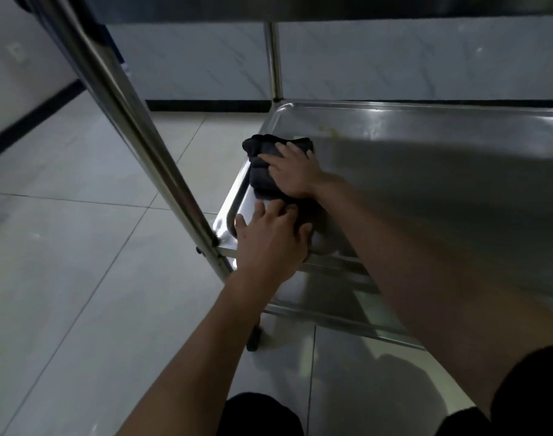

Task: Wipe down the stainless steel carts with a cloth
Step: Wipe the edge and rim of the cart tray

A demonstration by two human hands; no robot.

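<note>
A person's view looking down at the lower shelf (426,171) of a stainless steel cart, seen in dim light. A dark cloth (262,171), bunched and crumpled, lies on the shelf near its left edge, close to the raised rim. The right hand (295,176) lies flat on top of the cloth with its fingers spread and fairly straight, pressing the cloth against the metal. The left hand (270,243) rests just nearer the viewer, at the shelf's near left corner, fingers loosely spread, with the fingertips touching the near edge of the cloth; whether it grips the cloth cannot be told. Both bare forearms reach in from the bottom of the view. A shiny metal post (136,127) of the cart slants across the left side, and a second post (275,58) stands upright at the shelf's far corner. A faint yellowish smear (331,131) shows on the shelf's far side. Pale tiled floor (64,247) surrounds the cart, with a black caster (254,338) beneath the near corner
</note>
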